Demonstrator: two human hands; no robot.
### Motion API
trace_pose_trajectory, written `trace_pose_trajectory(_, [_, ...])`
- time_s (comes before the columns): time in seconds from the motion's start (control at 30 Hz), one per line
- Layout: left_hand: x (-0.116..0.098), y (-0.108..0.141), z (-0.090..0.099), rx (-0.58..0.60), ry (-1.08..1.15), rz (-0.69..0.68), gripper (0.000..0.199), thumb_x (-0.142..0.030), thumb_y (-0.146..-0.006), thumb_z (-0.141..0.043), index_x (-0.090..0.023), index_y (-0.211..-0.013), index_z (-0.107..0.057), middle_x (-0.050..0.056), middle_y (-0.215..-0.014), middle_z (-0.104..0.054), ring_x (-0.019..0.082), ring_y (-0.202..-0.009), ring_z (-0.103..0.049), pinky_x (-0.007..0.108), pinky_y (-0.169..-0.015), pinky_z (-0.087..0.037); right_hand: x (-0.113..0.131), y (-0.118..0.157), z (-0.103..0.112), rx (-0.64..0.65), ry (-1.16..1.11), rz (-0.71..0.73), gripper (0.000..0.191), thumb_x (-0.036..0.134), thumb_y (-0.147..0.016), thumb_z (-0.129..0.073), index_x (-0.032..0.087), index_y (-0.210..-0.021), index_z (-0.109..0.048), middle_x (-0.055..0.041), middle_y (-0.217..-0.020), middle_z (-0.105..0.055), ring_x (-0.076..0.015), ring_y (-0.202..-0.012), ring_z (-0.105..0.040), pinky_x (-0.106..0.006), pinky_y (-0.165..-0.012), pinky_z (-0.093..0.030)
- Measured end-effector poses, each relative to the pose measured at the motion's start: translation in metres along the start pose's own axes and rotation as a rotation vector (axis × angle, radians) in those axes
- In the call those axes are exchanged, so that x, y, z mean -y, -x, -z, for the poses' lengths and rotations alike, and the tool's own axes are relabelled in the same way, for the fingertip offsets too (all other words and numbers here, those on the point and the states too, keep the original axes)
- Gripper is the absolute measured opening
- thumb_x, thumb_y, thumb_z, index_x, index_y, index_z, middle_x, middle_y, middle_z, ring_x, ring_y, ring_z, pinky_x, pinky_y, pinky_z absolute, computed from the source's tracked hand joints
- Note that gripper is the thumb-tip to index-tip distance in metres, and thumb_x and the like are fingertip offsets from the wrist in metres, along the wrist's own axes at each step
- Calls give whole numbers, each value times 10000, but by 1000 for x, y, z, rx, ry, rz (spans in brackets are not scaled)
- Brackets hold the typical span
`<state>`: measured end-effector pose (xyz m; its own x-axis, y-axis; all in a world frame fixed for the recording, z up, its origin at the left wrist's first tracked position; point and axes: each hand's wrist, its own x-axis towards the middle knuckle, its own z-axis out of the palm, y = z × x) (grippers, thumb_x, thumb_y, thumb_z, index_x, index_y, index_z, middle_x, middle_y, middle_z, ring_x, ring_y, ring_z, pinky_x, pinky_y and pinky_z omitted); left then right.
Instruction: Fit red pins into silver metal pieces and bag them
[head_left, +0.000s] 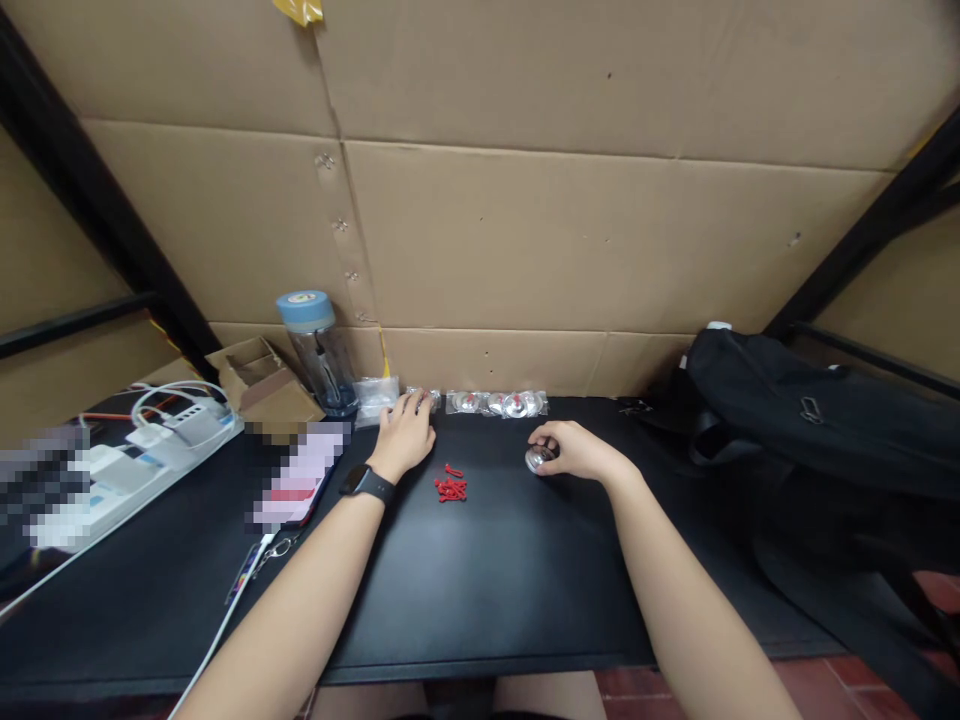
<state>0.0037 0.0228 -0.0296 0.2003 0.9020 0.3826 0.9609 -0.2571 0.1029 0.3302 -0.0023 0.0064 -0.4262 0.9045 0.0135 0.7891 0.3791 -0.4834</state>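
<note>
The right hand (pixel 571 452) pinches a silvery disc (pixel 535 459) between thumb and fingertips, the left hand (pixel 406 436) over a far packet (pixel 434 399), grip unclear.

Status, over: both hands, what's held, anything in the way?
Right hand: fingers around shiny round item. Left hand: at clear packets, grip unclear. Red cords heaped between hands, nearer the body, blocking neither.

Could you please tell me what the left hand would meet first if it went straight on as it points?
The left hand would likely meet the clear packet right before it, perhaps already touching it; the cardboard wall stands beyond, though depth is unclear.
</note>
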Motion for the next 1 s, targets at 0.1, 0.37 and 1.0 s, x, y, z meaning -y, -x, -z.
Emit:
trace_pose_trajectory(0.1, [5,-4,-10,62,-14,27,527,-241,-917,-455,-218,-1443,-475,125,-1549,-432,326,-1426,-334,569,-1105,-304,3,1,2,37,-8,25,373,281,-658,-820,229,-1024,-770,-29,-955,-764,-207,-866,-698,-263,-788,-495])
trace_pose_trajectory(0.37, [10,1,6,148,20,-84,513,-192,-840,-522,-225,-1350,-569,122,-1334,-598,300,-1163,-592,471,-984,-385,6,1,2,3,21,66,337,334,-768,-750,214,-1083,-760,-68,-1005,-766,-222,-896,-704,-284,-813,-500])
trace_pose_trajectory(1.0, [-42,3,9,-100,542,-210,186,-276,-960,-572,-243,-985,-753,32,-974,-771,195,-884,-702,291,-846,-479,36,-17,-40,-337,-177,165,354,310,-883,-662,198,-1219,-669,-89,-1126,-729,-186,-889,-677,-292,-779,-527])
